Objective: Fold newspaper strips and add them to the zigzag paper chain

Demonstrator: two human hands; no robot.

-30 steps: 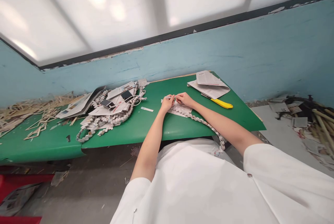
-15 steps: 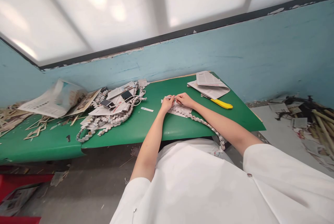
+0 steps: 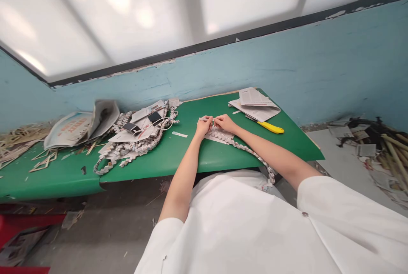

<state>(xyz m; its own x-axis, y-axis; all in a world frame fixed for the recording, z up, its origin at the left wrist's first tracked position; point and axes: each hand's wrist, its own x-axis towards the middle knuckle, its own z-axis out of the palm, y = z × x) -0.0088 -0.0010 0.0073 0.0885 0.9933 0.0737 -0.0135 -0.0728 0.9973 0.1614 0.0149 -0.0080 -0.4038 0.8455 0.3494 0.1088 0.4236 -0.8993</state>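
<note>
My left hand (image 3: 204,127) is closed in a pinch, with a pale folded bit of newspaper strip showing at its fingertips. Close beside it, my right hand (image 3: 225,123) is also pinched, its fingertips almost touching the left ones at the end of a zigzag chain of folded newspaper (image 3: 245,148). The chain runs under my right forearm and hangs over the table's front edge towards my lap. Beneath the hands lies a flat piece of printed paper (image 3: 219,138). What exactly sits between the right fingertips is too small to make out.
Folded newspapers (image 3: 258,106) lie at the back right, partly over a yellow-handled tool (image 3: 270,127). Left of my hands, a loose paper strip (image 3: 179,134) lies near heaped paper chains (image 3: 137,150) topped by a black device (image 3: 155,118) with a white cable (image 3: 164,126).
At the far left, the large newspaper has shifted and folded up. A small paper strip now shows beside the right-hand newspapers. My hands stay nearly in place, with slight finger movement.
</note>
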